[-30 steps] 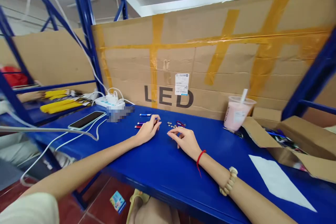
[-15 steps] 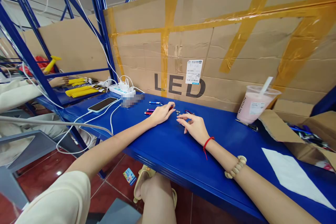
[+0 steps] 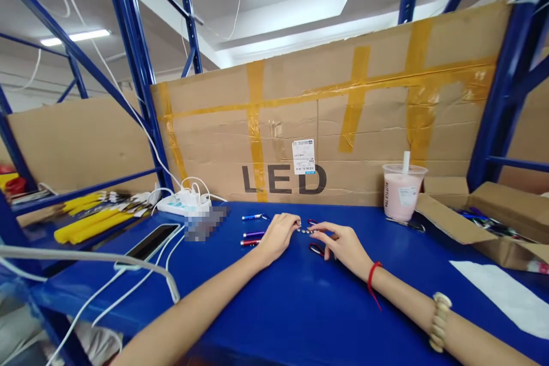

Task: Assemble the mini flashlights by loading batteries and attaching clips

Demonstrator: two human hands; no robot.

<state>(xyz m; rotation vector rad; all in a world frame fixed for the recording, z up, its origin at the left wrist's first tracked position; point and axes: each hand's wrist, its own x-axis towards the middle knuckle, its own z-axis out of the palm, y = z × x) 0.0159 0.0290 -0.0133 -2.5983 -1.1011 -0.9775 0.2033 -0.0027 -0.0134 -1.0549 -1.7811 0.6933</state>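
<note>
My left hand (image 3: 278,238) rests on the blue table with its fingers curled together; whatever they hold is hidden. Several small, round silver pieces like button cells (image 3: 305,231) lie between my two hands. At their right end, the thumb and forefinger of my right hand (image 3: 343,242) come close together, and I cannot make out what is in them. Beneath this hand is a dark cord loop (image 3: 316,249), and a red strap (image 3: 313,222) lies just behind. Left of my left hand are slim pen-shaped pieces: a blue one (image 3: 252,217) with a cord, a purple one (image 3: 253,234) and a red one (image 3: 249,243).
A phone (image 3: 148,245) with white cables and a power strip (image 3: 182,206) are at left, near yellow-handled tools (image 3: 98,223). At right stand a pink drink cup (image 3: 401,194) and an open carton (image 3: 510,206); white paper (image 3: 501,297) lies in front. Cardboard (image 3: 364,177) walls the back.
The view has tilted up and turned right. My hands are nearer each other around the silver pieces. A reddish thing seen at my left fingertips before no longer shows there.
</note>
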